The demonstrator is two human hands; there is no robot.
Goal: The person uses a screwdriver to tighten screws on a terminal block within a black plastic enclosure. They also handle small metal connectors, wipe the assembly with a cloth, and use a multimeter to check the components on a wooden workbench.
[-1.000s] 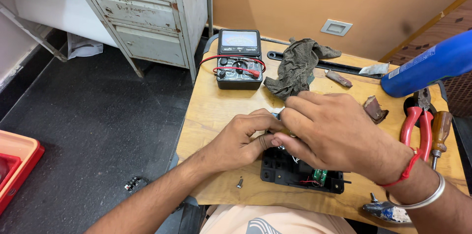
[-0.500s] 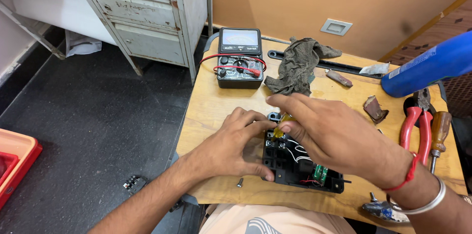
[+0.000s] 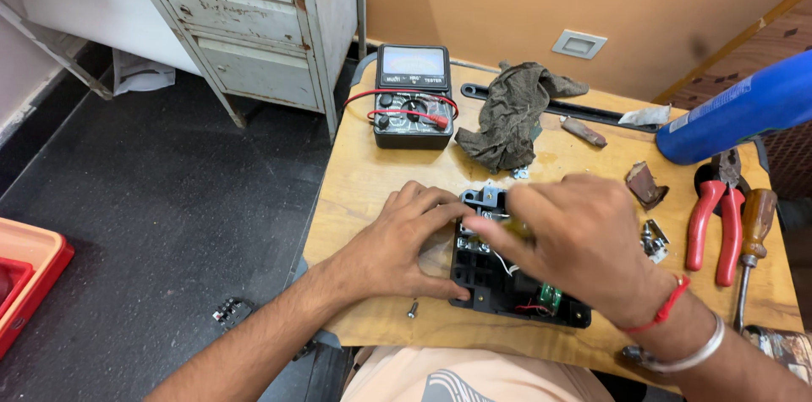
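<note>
While the left hand (image 3: 404, 248) lies flat with fingers spread, pressing the black electrical unit (image 3: 507, 284) against the wooden table (image 3: 364, 182), the right hand (image 3: 575, 241) hovers blurred over its top — whether it pinches anything cannot be told. Near the unit's left corner lies a loose screw (image 3: 413, 310); beyond it stand a multimeter (image 3: 413, 96) and a rag (image 3: 516, 114) — red-handled pliers (image 3: 715, 220) at right.

- On your wooden worktop (image 3: 372, 191), an analogue multimeter (image 3: 413, 96) sits at the far edge.
- Beside it lies a crumpled grey rag (image 3: 518, 113).
- Red-handled pliers (image 3: 715, 218) and a wooden-handled screwdriver (image 3: 753, 237) lie at your right.
- A loose screw (image 3: 413, 309) rests near the front edge.
</note>
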